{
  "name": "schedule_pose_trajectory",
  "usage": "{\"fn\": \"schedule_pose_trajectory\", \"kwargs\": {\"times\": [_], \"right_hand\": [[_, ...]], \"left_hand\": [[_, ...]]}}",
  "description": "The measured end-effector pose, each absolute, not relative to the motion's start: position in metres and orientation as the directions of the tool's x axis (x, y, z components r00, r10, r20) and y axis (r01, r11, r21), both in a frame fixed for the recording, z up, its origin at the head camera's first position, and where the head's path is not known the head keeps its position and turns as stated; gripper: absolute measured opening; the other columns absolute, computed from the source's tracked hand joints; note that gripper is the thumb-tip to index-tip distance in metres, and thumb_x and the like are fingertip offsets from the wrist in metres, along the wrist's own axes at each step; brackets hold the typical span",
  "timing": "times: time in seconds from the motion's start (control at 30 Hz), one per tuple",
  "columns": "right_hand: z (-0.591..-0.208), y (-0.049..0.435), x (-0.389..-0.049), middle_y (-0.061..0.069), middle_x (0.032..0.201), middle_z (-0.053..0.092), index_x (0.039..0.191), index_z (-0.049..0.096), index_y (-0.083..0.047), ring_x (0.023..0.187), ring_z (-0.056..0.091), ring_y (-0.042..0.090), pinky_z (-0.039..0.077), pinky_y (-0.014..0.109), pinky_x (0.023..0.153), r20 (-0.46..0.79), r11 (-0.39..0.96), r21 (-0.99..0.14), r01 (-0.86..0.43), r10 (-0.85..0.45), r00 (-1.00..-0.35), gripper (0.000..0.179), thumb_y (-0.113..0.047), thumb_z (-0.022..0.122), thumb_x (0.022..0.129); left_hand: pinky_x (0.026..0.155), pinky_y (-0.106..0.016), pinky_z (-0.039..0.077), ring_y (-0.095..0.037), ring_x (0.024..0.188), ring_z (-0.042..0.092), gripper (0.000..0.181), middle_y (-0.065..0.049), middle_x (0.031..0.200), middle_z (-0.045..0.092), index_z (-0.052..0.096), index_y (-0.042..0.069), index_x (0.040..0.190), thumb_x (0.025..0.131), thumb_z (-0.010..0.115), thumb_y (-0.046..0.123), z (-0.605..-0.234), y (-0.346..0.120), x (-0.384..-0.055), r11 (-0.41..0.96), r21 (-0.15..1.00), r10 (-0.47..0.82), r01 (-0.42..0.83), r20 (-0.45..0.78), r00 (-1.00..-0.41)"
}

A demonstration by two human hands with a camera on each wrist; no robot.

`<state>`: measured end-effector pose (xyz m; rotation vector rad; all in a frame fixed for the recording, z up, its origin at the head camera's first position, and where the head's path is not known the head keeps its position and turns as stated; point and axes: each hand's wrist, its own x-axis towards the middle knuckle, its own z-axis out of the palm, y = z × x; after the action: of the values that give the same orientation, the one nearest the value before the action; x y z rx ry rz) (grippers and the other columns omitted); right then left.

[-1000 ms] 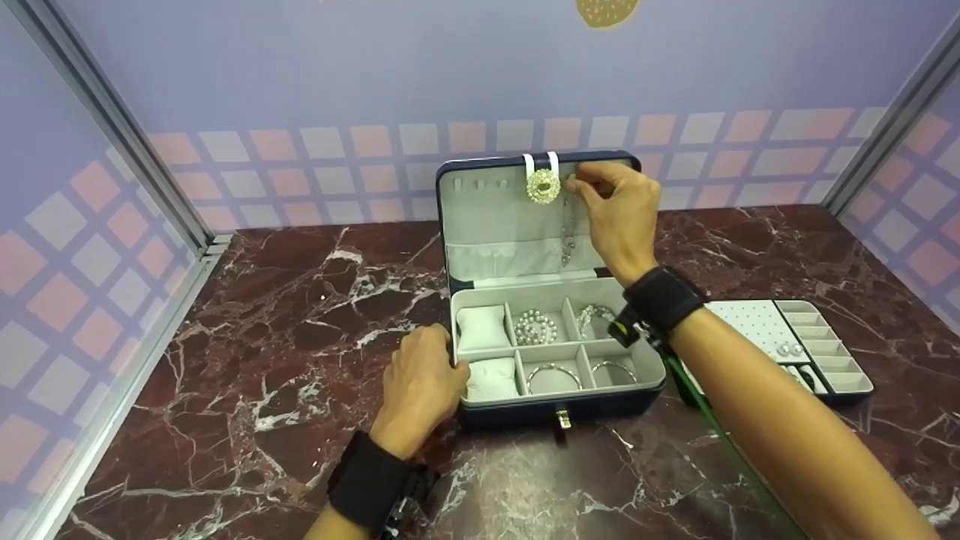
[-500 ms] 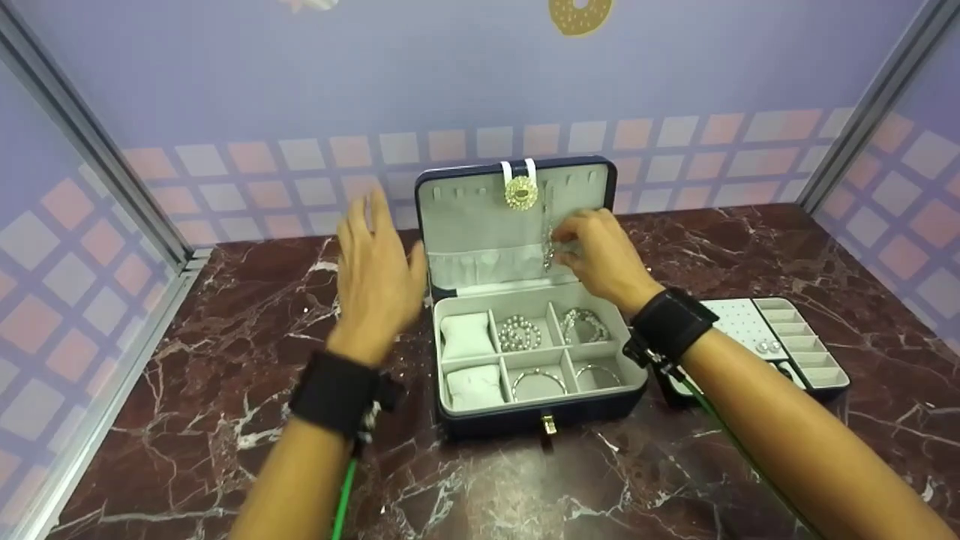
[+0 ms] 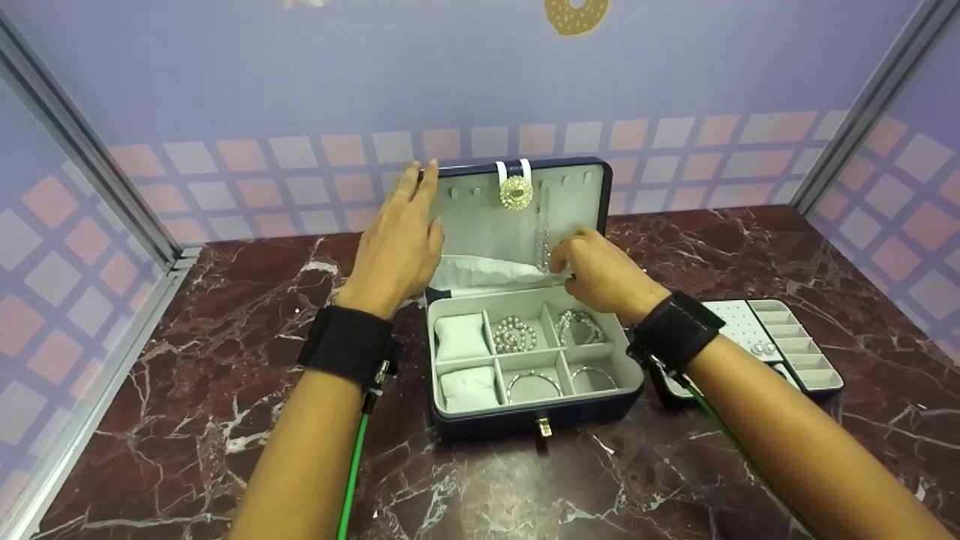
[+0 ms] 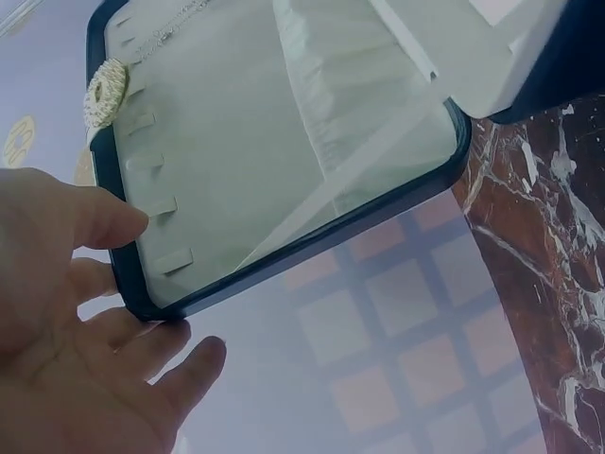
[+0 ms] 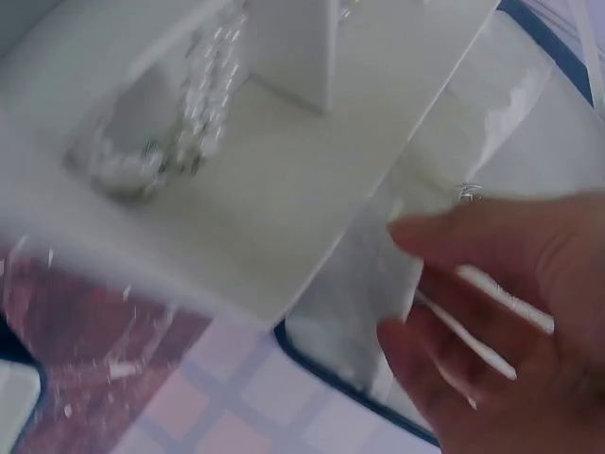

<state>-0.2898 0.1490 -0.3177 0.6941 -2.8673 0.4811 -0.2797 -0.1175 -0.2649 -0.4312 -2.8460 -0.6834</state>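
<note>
A navy jewelry box stands open on the marble surface. My left hand is at the upper left corner of its raised lid; in the left wrist view the thumb lies in front of the rim, the fingers behind. My right hand is low inside the lid, pinching the edge of the gathered fabric pocket, which bulges forward. Beside those fingertips hangs a thin silver necklace, its lower end partly hidden. Below sit a pearl bracelet, a beaded bracelet and two bangles.
Two white cushions fill the box's left compartments. To the right lies a separate tray with pearl earrings and small slots. A gold clasp is at the box's front, and a jeweled ornament is on the closing strap.
My left hand has risen from beside the box's base to the lid's top left corner. My right hand has come down from the lid hooks to the pocket, whose edge now pulls forward.
</note>
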Motion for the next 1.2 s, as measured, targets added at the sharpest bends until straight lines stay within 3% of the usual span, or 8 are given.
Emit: {"fn": "schedule_pose_trajectory", "kwargs": {"times": [0.1, 0.3, 0.43, 0.57, 0.83, 0.9, 1.07, 1.2], "right_hand": [[-0.317, 0.153, -0.29, 0.017, 0.108, 0.075, 0.097, 0.077, 0.001, 0.11, 0.065, 0.037, 0.055, 0.05, 0.099, 0.188, 0.834, -0.281, -0.475, -0.438, -0.879, 0.03, 0.012, 0.063, 0.073], [-0.315, 0.159, -0.294, 0.016, 0.102, 0.077, 0.095, 0.078, 0.0, 0.098, 0.07, 0.034, 0.059, 0.046, 0.092, 0.224, 0.801, -0.365, -0.474, -0.419, -0.88, 0.016, 0.007, 0.072, 0.082], [-0.313, 0.161, -0.294, 0.016, 0.11, 0.074, 0.098, 0.077, -0.001, 0.107, 0.066, 0.036, 0.054, 0.048, 0.098, 0.293, 0.79, -0.38, -0.481, -0.39, -0.873, 0.017, 0.005, 0.073, 0.083], [-0.315, 0.161, -0.289, 0.016, 0.119, 0.068, 0.106, 0.076, 0.0, 0.12, 0.057, 0.037, 0.046, 0.049, 0.109, 0.354, 0.792, -0.321, -0.52, -0.409, -0.841, 0.026, 0.003, 0.076, 0.08], [-0.31, 0.163, -0.278, 0.017, 0.127, 0.059, 0.123, 0.071, -0.001, 0.122, 0.051, 0.035, 0.046, 0.048, 0.108, 0.33, 0.814, -0.327, -0.48, -0.377, -0.865, 0.038, -0.004, 0.074, 0.085], [-0.304, 0.166, -0.276, 0.016, 0.127, 0.061, 0.122, 0.071, -0.001, 0.117, 0.056, 0.034, 0.05, 0.049, 0.104, 0.32, 0.813, -0.375, -0.445, -0.337, -0.885, 0.034, -0.003, 0.07, 0.088], [-0.294, 0.18, -0.268, 0.017, 0.11, 0.07, 0.116, 0.073, 0.0, 0.095, 0.066, 0.031, 0.056, 0.044, 0.087, 0.313, 0.802, -0.46, -0.381, -0.256, -0.915, 0.027, -0.002, 0.066, 0.09], [-0.292, 0.2, -0.257, 0.015, 0.103, 0.075, 0.11, 0.074, -0.002, 0.088, 0.069, 0.026, 0.059, 0.042, 0.083, 0.259, 0.816, -0.473, -0.332, -0.231, -0.938, 0.02, -0.007, 0.066, 0.092]], "left_hand": [[0.118, -0.05, 0.041, -0.035, 0.155, 0.027, 0.07, -0.01, 0.172, 0.003, 0.004, 0.019, 0.164, 0.107, 0.045, 0.017, -0.268, -0.116, -0.279, 0.85, 0.406, 0.235, 0.337, 0.281, -0.93], [0.116, -0.05, 0.044, -0.036, 0.15, 0.037, 0.071, -0.01, 0.172, 0.007, 0.007, 0.019, 0.164, 0.105, 0.045, 0.014, -0.272, -0.114, -0.277, 0.843, 0.403, 0.235, 0.357, 0.32, -0.918], [0.113, -0.049, 0.046, -0.037, 0.144, 0.045, 0.07, -0.011, 0.172, 0.01, 0.01, 0.017, 0.164, 0.104, 0.046, 0.013, -0.271, -0.112, -0.276, 0.838, 0.404, 0.238, 0.368, 0.336, -0.911], [0.101, -0.046, 0.054, -0.037, 0.129, 0.057, 0.071, -0.011, 0.172, 0.013, 0.012, 0.016, 0.164, 0.103, 0.047, 0.011, -0.272, -0.112, -0.277, 0.841, 0.393, 0.238, 0.372, 0.348, -0.907], [0.081, -0.035, 0.056, -0.029, 0.101, 0.062, 0.074, -0.008, 0.173, 0.005, 0.006, 0.021, 0.164, 0.103, 0.047, 0.011, -0.272, -0.112, -0.276, 0.842, 0.413, 0.23, 0.347, 0.307, -0.924], [0.08, -0.034, 0.055, -0.029, 0.101, 0.062, 0.075, -0.007, 0.173, 0.003, 0.004, 0.022, 0.164, 0.103, 0.048, 0.013, -0.272, -0.111, -0.276, 0.835, 0.424, 0.238, 0.351, 0.298, -0.925], [0.084, -0.037, 0.057, -0.033, 0.121, 0.059, 0.08, -0.003, 0.173, -0.001, -0.001, 0.029, 0.163, 0.103, 0.049, 0.014, -0.275, -0.112, -0.28, 0.791, 0.48, 0.262, 0.38, 0.296, -0.919], [0.091, -0.044, 0.058, -0.037, 0.133, 0.053, 0.085, 0.0, 0.172, -0.005, -0.009, 0.04, 0.159, 0.103, 0.048, 0.012, -0.283, -0.117, -0.28, 0.746, 0.546, 0.257, 0.381, 0.293, -0.921]]}}
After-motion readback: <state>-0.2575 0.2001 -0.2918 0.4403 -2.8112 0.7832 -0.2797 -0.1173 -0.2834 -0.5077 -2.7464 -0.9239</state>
